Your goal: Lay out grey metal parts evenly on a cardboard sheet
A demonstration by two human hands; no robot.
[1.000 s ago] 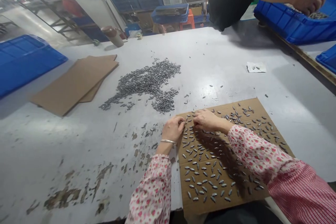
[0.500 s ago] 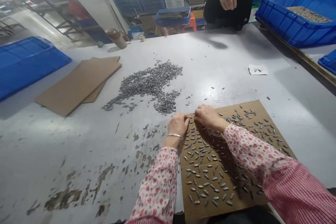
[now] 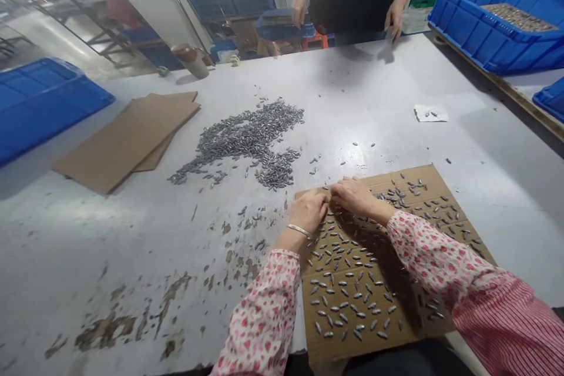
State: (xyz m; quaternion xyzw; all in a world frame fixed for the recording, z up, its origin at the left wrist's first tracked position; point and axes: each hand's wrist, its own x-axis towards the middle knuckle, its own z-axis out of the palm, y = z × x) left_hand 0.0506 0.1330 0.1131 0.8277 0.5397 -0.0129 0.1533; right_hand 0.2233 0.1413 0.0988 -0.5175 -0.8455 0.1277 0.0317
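A brown cardboard sheet lies on the table in front of me, with many small grey spindle-shaped metal pieces spread over it. At its far left corner my left hand is closed, fingertips bent down to the sheet. Close beside it, my right hand is also closed, its fingers bunched over the sheet's far edge. Whatever the fingertips of either hand hold is hidden. Beyond the sheet lies a large heap of the same metal pieces.
Two brown boards overlap at the left beside a blue bin. A blue crate stands at the right. White paper carries a few pieces. Across the table stands another person. A brown cup stands at the back.
My left hand has moved slightly right, over the cardboard; my right hand has shifted slightly right. The person opposite has moved left and lowered both hands near the table's far edge.
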